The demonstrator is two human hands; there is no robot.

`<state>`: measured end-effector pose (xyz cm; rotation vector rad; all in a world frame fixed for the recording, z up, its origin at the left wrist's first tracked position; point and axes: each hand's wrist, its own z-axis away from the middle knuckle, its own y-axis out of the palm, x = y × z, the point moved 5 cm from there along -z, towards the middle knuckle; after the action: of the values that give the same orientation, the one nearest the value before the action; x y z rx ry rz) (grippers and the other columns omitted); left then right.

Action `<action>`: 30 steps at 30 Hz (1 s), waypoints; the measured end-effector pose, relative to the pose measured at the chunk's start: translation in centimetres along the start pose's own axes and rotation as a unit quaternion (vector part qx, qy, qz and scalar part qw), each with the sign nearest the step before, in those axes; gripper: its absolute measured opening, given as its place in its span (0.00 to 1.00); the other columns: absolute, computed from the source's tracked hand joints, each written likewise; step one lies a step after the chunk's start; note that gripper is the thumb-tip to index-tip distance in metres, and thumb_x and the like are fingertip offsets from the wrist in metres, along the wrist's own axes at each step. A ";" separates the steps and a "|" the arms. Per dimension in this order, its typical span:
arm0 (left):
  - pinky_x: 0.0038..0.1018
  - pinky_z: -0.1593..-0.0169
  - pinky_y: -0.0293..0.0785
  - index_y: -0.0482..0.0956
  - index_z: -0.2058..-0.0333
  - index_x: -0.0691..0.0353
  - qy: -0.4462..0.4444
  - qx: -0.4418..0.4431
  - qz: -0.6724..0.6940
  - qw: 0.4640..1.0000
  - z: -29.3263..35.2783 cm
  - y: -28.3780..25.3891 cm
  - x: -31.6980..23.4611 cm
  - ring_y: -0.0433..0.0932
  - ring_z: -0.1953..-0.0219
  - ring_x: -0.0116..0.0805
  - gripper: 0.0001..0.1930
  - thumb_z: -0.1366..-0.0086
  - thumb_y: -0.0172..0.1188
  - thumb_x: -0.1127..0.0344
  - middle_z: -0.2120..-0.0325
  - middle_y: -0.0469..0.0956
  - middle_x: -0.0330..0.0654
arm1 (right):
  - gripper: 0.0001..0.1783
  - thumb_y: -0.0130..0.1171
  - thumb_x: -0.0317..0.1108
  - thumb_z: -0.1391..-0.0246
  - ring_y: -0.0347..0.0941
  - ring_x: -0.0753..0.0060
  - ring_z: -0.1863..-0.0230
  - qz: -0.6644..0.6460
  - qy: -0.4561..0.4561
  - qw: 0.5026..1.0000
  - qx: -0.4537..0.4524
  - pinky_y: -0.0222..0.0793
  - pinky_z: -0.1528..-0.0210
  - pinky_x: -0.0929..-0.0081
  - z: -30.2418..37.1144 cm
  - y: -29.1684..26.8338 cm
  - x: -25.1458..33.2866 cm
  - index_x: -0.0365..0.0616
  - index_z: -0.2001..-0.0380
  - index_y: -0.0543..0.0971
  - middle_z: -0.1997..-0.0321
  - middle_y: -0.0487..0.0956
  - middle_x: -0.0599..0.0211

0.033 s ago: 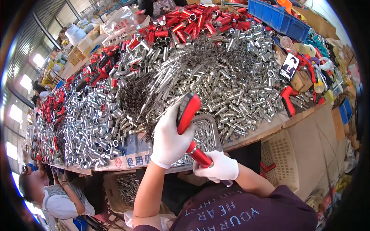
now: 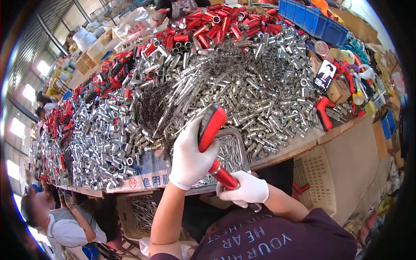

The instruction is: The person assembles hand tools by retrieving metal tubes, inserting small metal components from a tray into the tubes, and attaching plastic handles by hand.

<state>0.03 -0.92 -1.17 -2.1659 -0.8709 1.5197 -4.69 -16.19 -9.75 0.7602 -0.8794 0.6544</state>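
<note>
One red tool point(image 2: 223, 176) is held slanting between two hands in white gloves. The left hand point(image 2: 193, 158) is wrapped around its upper part, and the fat red and black end point(image 2: 213, 126) sticks up past the fingers. The right hand point(image 2: 247, 188) is lower down and nearer to the body, curled around the bottom of the shiny red tube. A dark tip point(image 2: 255, 207) pokes out below the right hand.

Just past the hands, partly hidden by them, is a gray tray point(image 2: 243, 149) with thin metal pins point(image 2: 232, 151) in it. Beyond the tray is a big heap of small silver parts point(image 2: 260, 108). Dark springs point(image 2: 151, 104) lie ahead of the left hand, a bit to its left. Farther left are lots of short silver tubes point(image 2: 97, 138).

Thin wire springs point(image 2: 234, 63) lie far ahead of both hands, and red tubes point(image 2: 221, 26) are piled up behind them. Well off to the right of the hands, a red handle point(image 2: 323, 113) lies near the table edge, and a blue bin point(image 2: 310, 19) is farther back. To the right of the right hand and lower than the table is a cream crate point(image 2: 314, 182). Another person point(image 2: 73, 227) is well to the left of the left hand.
</note>
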 end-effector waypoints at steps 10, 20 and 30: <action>0.28 0.62 0.72 0.77 0.63 0.63 -0.073 0.032 0.277 0.957 1.3 0.9 1.7 0.75 0.71 0.35 0.18 0.56 0.69 0.74 0.70 0.77 0.38 | 0.15 0.63 0.36 0.44 0.58 0.88 0.91 -0.254 -0.031 0.939 0.228 0.53 0.90 0.84 0.1 1.6 -2.2 0.39 0.62 0.70 0.88 0.63 0.79; 0.48 0.40 0.66 0.73 0.72 0.56 0.132 -0.041 0.413 0.900 0.1 -1.5 -3.1 0.72 0.44 0.54 0.19 0.59 0.76 0.64 0.51 0.73 0.56 | 0.13 0.59 0.33 0.45 0.58 0.85 0.92 -0.217 -0.091 0.960 0.152 0.55 0.90 0.82 -0.1 0.9 -0.4 0.38 0.61 0.71 0.88 0.63 0.78; 0.39 0.69 0.70 0.83 0.69 0.65 -0.094 0.099 -0.282 0.950 -0.3 -4.9 -3.4 0.79 0.77 0.48 0.17 0.36 0.56 0.55 0.83 0.76 0.52 | 0.13 0.59 0.36 0.45 0.76 0.58 0.76 0.207 -0.284 0.923 -0.159 0.72 0.68 0.66 -1.3 -1.0 1.2 0.39 0.60 0.75 0.78 0.76 0.56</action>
<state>-1.85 0.45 4.32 -1.4686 -1.2113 1.4462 -2.78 -15.48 -9.57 0.4676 -1.6680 0.6428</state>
